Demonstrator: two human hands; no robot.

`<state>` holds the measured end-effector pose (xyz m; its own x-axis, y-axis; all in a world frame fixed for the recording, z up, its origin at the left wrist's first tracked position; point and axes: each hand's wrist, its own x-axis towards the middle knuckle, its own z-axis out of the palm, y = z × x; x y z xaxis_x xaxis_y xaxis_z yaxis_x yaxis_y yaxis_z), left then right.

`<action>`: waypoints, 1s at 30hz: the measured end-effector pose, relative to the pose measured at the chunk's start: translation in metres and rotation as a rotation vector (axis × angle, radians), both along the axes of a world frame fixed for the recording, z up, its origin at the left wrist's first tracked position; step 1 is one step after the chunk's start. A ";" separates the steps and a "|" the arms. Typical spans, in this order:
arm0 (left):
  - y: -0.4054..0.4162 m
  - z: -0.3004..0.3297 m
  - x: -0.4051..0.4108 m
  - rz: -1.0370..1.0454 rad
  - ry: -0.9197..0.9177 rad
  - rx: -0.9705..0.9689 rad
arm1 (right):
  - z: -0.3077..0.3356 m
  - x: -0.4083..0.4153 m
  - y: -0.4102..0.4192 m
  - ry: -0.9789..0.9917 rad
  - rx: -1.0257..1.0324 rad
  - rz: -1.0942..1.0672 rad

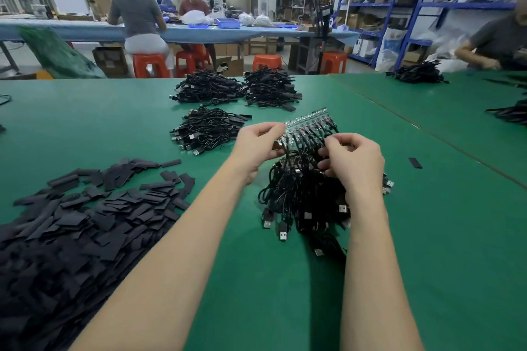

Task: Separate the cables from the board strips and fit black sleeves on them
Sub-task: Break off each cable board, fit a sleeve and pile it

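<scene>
A board strip with several small boards is held above the green table. Black USB cables hang from it in a bundle that rests on the table. My left hand pinches the strip's left end. My right hand has its fingers curled round the boards and cables at the strip's lower right edge. A big heap of flat black sleeves lies at the left. What my right fingertips hold exactly is hidden.
Three piles of finished black cables lie farther back. One loose sleeve lies to the right. Another person works at the far right with more cables. Two people sit at a rear table.
</scene>
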<state>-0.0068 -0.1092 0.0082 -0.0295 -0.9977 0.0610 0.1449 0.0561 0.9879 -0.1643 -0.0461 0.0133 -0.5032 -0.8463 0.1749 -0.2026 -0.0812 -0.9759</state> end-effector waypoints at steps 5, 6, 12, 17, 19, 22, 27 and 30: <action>0.011 0.006 0.046 0.043 0.067 0.010 | 0.006 0.009 -0.001 0.164 -0.044 -0.090; 0.015 0.006 0.055 0.040 0.067 0.012 | 0.007 0.012 -0.002 0.227 -0.045 -0.093; 0.037 0.004 0.101 0.064 0.132 0.035 | 0.005 0.037 -0.006 0.409 -0.044 0.196; 0.056 -0.007 0.130 0.044 0.201 0.089 | 0.004 0.053 -0.005 0.415 -0.064 0.379; 0.060 -0.012 0.139 0.024 0.199 0.116 | 0.004 0.059 -0.004 0.337 -0.030 0.478; 0.063 -0.018 0.148 0.003 0.151 0.138 | 0.002 0.066 -0.004 0.332 0.042 0.564; 0.062 -0.027 0.158 0.035 -0.082 0.180 | -0.010 0.069 -0.007 0.120 0.359 0.755; 0.064 -0.030 0.161 0.043 -0.128 0.191 | -0.018 0.072 -0.007 -0.089 0.485 0.867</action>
<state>0.1546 -0.0455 -0.0216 0.0183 -0.9913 -0.1307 0.0192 -0.1304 0.9913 -0.0926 -0.0531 -0.0052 0.3281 -0.8974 -0.2951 -0.1868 0.2445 -0.9515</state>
